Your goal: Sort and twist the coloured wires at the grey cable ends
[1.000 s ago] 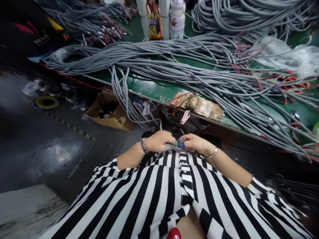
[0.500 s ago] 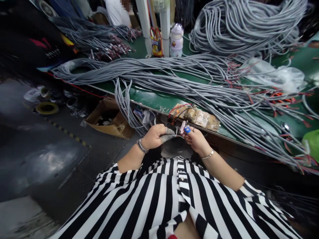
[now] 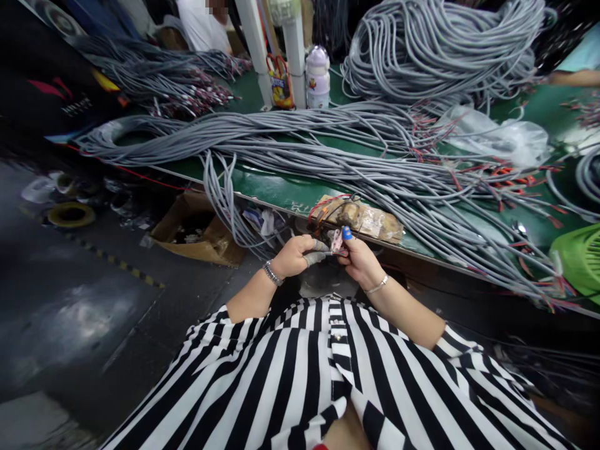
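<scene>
Just off the bench's front edge, both my hands meet over my lap. My left hand (image 3: 296, 255) is closed, with grey-covered fingertips pinching the ends of thin wires (image 3: 332, 253). Close beside it, my right hand (image 3: 360, 262) has a blue cover on the thumb and is closed on a small pinkish-white piece (image 3: 336, 240); its exact kind is too small to tell. Just beyond the fingers, a taped wooden block (image 3: 375, 223) with red and orange wires sits on the bench edge. Long grey cables (image 3: 300, 156) with stripped, coloured ends lie across the green bench.
A big cable coil (image 3: 435, 56), a purple-lidded bottle (image 3: 318, 81), a plastic bag (image 3: 510, 137) and a green basket (image 3: 579, 259) are on the bench. A cardboard box (image 3: 197, 228) stands below left. People are at the back and far right.
The view has shifted slightly, so the bench appears further left. My right thumb now covers more of the pinkish-white piece, and its angle has changed. My hands stay close together.
</scene>
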{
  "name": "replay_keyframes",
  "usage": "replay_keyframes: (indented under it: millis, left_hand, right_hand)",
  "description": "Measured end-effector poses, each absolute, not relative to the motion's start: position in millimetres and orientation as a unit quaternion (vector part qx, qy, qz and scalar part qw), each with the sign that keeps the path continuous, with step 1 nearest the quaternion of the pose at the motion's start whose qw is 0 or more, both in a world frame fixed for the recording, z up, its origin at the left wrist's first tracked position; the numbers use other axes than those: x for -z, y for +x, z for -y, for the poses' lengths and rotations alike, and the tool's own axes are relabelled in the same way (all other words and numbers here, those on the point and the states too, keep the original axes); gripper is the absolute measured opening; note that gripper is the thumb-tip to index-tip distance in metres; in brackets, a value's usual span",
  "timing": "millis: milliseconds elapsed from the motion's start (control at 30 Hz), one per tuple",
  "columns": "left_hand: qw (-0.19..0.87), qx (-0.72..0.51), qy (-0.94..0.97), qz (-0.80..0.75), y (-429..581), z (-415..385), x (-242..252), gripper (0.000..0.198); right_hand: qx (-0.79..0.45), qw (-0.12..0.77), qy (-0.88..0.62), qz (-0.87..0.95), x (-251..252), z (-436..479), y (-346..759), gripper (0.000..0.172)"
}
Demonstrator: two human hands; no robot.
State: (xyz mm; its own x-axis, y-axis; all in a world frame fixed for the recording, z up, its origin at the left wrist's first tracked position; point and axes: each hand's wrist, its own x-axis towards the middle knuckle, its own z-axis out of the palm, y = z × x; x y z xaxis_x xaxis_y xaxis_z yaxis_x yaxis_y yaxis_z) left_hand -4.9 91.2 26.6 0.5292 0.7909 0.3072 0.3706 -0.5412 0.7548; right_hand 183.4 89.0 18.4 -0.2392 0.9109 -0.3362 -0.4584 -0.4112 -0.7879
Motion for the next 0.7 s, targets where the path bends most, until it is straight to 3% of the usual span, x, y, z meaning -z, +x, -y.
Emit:
replay_keyframes:
  millis: [400,700]
  left_hand:
    - [0.388,-0.334,0.779,-0.361,-3,-93,-23,0.017]
    - [0.354,-0.343,0.803,-0.336,-5,-85,-28,0.02]
  right_hand:
    - [-0.726,0.492,-0.399,0.267,-20,-86,180,0.053]
    - [-0.754,0.468,-0.413,0.204,-10,-80,186,0.057]
